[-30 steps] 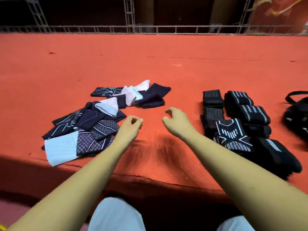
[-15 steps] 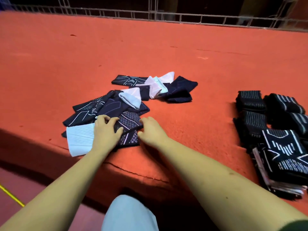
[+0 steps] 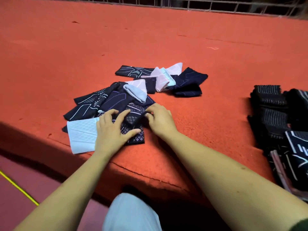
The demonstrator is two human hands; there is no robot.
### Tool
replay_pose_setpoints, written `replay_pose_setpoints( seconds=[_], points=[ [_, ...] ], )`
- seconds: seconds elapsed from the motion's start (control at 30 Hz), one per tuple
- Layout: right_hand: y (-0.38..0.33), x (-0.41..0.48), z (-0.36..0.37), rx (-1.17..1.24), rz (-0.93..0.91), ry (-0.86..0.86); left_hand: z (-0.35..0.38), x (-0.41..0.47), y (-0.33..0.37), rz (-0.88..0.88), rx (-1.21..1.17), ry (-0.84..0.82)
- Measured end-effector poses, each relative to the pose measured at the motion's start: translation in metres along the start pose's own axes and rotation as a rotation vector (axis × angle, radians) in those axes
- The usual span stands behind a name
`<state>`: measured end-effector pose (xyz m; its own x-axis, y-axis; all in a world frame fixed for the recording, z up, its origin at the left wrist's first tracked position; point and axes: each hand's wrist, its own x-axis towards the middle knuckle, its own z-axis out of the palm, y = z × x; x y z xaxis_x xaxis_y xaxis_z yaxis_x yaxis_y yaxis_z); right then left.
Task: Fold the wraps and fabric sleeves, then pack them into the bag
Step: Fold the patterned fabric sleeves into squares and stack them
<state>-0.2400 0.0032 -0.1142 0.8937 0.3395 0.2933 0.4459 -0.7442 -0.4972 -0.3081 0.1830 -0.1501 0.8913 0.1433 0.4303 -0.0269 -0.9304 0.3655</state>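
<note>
Nearest, a knee (image 3: 131,212) in pale trousers sat below the grid-patterned sleeve (image 3: 131,117). On that sleeve the left hand (image 3: 112,130) pressed flat, fingers spread wide. At the sleeve's right edge the right hand (image 3: 160,120) pinched a dark fold with curled fingertips. Just behind the sleeve lay loose sleeves (image 3: 103,104), dark and pale, with a second heap (image 3: 166,79) farther behind. Well right of the sleeve stood folded striped wraps (image 3: 270,110), all on red carpet (image 3: 183,39).

Red carpeted platform (image 3: 216,64), metal lattice rail (image 3: 216,5) behind, yellow line (image 3: 18,187) on maroon floor (image 3: 10,210).
</note>
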Motion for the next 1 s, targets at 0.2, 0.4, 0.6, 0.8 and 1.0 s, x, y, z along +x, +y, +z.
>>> replay_pose_setpoints(
  seconds=[0.2, 0.4, 0.6, 0.8, 1.0],
  points=[
    [0.012, -0.034, -0.058, 0.129, -0.177, -0.020, -0.005, -0.002, 0.002, 0.030, -0.025, -0.042],
    [0.050, -0.087, -0.111, 0.257, 0.066, -0.007, -0.005, -0.006, 0.032, 0.011, 0.198, -0.123],
    [0.051, -0.118, -0.170, 0.690, 0.324, 0.029, -0.004, -0.011, 0.133, 0.352, -0.262, -0.207],
    [0.062, -0.112, -0.210, 0.881, 0.433, 0.196, -0.015, 0.029, 0.209, 0.266, -0.741, -0.165],
    [0.061, -0.104, -0.247, 0.510, 0.110, 0.400, -0.047, 0.077, 0.243, 0.313, -0.919, -0.091]
  ],
)
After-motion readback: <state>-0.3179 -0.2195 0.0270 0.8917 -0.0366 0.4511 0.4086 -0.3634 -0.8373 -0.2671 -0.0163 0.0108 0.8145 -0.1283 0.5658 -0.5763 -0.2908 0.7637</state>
